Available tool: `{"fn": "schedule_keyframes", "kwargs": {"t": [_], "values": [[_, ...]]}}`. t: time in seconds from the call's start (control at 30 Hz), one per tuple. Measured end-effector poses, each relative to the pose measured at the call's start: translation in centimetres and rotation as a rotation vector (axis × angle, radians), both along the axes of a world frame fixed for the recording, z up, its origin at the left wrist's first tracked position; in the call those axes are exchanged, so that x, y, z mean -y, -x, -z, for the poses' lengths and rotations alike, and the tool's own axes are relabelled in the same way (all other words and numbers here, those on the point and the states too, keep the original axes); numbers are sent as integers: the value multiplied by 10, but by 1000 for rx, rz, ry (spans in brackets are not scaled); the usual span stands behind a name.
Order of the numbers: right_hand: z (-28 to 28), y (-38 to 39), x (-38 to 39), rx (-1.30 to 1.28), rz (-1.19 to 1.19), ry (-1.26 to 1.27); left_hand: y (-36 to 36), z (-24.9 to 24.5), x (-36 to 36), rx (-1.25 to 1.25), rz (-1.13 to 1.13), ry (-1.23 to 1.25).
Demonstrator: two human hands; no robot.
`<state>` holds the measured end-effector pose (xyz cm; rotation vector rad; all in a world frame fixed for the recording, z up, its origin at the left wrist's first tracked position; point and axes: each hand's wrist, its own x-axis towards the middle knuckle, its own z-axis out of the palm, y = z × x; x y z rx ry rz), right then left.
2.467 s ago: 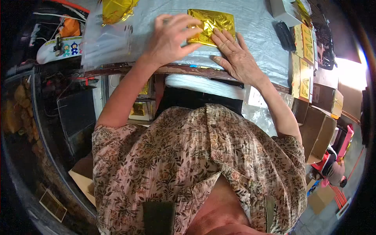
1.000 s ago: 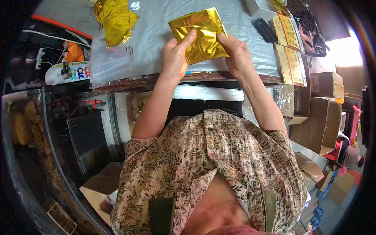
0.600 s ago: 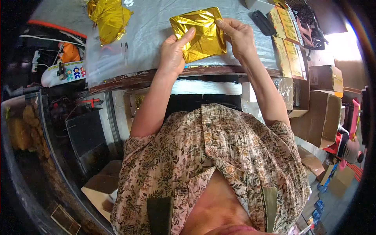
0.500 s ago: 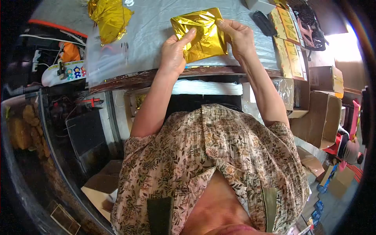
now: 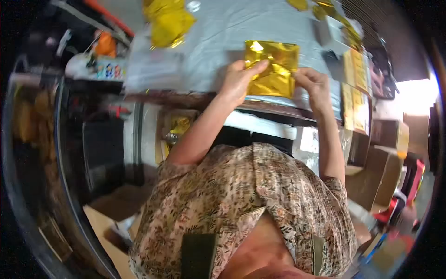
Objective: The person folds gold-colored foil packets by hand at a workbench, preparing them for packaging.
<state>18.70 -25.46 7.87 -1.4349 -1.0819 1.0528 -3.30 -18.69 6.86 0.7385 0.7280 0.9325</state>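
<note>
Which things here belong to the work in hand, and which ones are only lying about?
In hand:
- flat folded gold foil sheet, held at its edges by the left hand and the right hand

Lying about:
- crumpled gold foil heap
- yellow printed cards
- brown cardboard boxes

Grey-covered table (image 5: 218,37), cardboard boxes (image 5: 376,172) at right, bright light (image 5: 411,95) beyond, perhaps daylight.

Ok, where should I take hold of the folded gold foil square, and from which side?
The folded gold foil square is thin, flat and crinkly, so probably pinch its side edges near the lower corners, coming from the near edge of the table. The left hand and right hand grip it there.
</note>
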Motion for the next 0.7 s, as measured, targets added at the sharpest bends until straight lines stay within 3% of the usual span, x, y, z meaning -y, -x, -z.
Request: {"fn": "schedule_keyframes", "kwargs": {"t": [0.03, 0.13, 0.27, 0.4, 0.47, 0.5, 0.57, 0.63, 0.7], "values": [[-7, 3, 6, 68, 55, -31, -1, -7, 4, 16, 19, -12], [-1, -8, 19, -104, 101, 7, -6, -16, 9, -18, 97, -69], [-17, -29, 56, -84, 212, -34, -16, -11, 1, 104, 306, -76], [-14, -78, 107, -96, 428, -73, -33, -33, -18, -111, 367, -236], [-39, -86, 129, 80, 557, 26, -33, -33, -33, -456, 458, -632], [-26, -93, 136, 56, 519, 32, -36, -20, -41, -459, 411, -684], [-5, -131, 169, -275, 611, -213, -48, -23, -42, -551, 410, -749], [3, -157, 196, -352, 634, -292, -78, -29, -34, -615, 437, -809], [6, -174, 217, -414, 652, -371, -121, -39, -24, -667, 400, -1247]]}}
